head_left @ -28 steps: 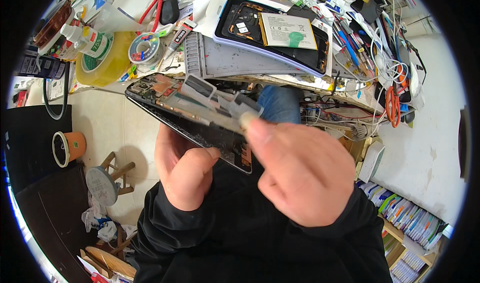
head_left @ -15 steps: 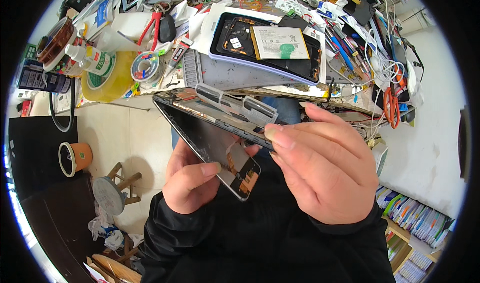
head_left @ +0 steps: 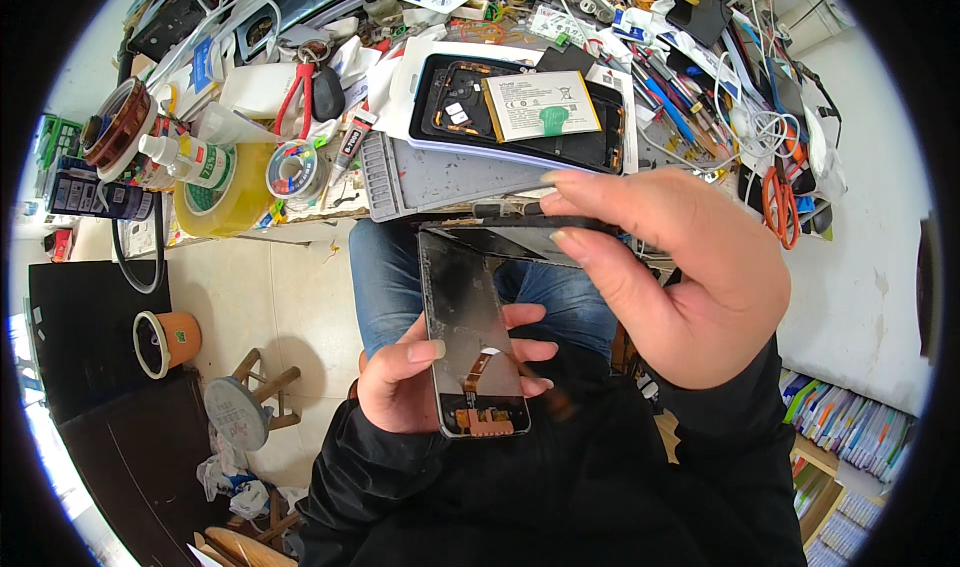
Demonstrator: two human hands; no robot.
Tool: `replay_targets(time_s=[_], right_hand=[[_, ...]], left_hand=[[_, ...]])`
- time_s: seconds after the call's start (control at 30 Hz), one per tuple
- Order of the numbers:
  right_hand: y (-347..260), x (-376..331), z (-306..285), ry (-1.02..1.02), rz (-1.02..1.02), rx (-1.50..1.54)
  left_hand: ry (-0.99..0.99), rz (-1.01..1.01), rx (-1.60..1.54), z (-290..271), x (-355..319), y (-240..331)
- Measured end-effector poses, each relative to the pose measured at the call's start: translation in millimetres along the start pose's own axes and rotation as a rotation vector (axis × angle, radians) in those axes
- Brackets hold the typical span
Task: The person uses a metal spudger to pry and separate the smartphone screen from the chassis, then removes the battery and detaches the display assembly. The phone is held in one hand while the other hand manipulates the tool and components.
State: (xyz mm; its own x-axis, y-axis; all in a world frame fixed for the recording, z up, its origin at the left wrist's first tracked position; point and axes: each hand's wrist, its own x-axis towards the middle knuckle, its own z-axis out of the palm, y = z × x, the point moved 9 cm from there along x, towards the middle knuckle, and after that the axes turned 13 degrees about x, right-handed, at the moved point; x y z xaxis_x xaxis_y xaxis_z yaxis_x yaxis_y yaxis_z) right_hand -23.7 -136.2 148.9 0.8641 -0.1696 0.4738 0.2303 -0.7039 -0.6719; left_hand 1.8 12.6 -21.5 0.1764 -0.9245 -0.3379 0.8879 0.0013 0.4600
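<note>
My left hand (head_left: 395,397) is closed around a phone screen (head_left: 462,302), its thumb on the left edge and its fingers beyond the right edge. The screen's inner side faces up, with a copper-coloured flex cable and a small board near its lower end. Pinched between the thumb and fingers of my right hand (head_left: 700,267) is a black phone frame (head_left: 530,247), seen nearly edge-on above the screen. Frame and screen spread apart toward me like a hinge; whether they touch at the far end I cannot tell.
On the cluttered bench, a phone back cover (head_left: 462,85) holds a white battery (head_left: 540,105) beside a grey tray (head_left: 440,182). Solder wire (head_left: 297,170), a glue tube (head_left: 352,142), a spray bottle (head_left: 205,162) and orange-handled scissors (head_left: 780,207) lie around. A stool (head_left: 237,414) stands left.
My right hand has lifted and tilted the frame, widening the gap from the screen. My left hand has turned the screen from slanted to nearly upright in view.
</note>
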Motion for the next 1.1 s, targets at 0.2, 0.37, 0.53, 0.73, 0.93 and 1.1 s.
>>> replay_targets(time_s=[0.2,0.37,0.53,0.73,0.93,1.1], right_hand=[[6.3,-0.2,-5.8,0.032,0.059,0.025],[13.1,-2.6,-16.6,0.095,0.125,0.121],[30.9,-7.3,-26.6,0.161,0.222,0.277],[47.2,-14.1,-28.2,0.179,0.335,0.446],[63.2,-11.2,-18.5,0.044,0.340,0.623],[80.8,-11.7,-0.3,-0.103,0.262,0.932]], left_hand=[[-0.031,-0.039,-0.031,1.0,1.4,-7.3],[-0.145,-0.099,-0.052,0.2,-1.3,-14.9],[-0.369,-0.179,-0.088,-8.5,-3.5,-25.4],[-0.700,-0.248,-0.218,-13.0,-13.4,-41.3],[-0.692,-0.209,-0.377,-13.8,-15.8,-42.6],[-0.800,-0.094,-0.536,-10.8,-15.8,-40.5]])
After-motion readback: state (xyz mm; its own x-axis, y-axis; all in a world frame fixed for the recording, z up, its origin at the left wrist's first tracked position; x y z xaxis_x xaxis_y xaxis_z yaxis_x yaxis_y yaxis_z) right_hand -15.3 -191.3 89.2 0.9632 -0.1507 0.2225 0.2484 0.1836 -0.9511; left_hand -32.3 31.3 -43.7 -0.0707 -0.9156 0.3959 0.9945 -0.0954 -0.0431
